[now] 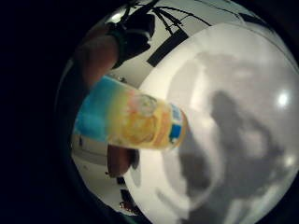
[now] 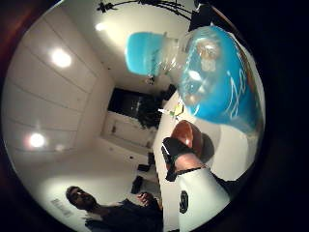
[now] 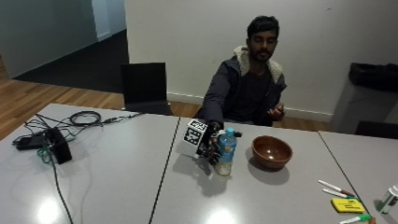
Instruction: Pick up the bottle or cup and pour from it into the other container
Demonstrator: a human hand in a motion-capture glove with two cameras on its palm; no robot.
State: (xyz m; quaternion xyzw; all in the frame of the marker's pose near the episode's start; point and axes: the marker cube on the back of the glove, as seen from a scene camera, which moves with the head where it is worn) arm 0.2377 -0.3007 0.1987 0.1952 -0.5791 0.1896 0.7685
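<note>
A clear plastic bottle (image 3: 225,150) with a blue cap and a blue and yellow label stands upright on the grey table (image 3: 112,154). My gloved right hand (image 3: 210,145) is wrapped around its side, fingers curled round it. A brown bowl (image 3: 272,151) sits on the table just to the right of the bottle. In the thumb side palm view the bottle's neck and blue cap (image 2: 145,53) fill the frame close to the palm, with the bowl (image 2: 189,136) behind. The little finger side palm view shows the bottle's label (image 1: 133,119) against the table.
Markers (image 3: 334,188) and a yellow sticky pad (image 3: 347,205) lie at the table's right front. A black device with cables (image 3: 56,144) sits at the left. A black chair (image 3: 146,88) stands behind the table. The person's bare left hand (image 3: 275,112) is raised off the table.
</note>
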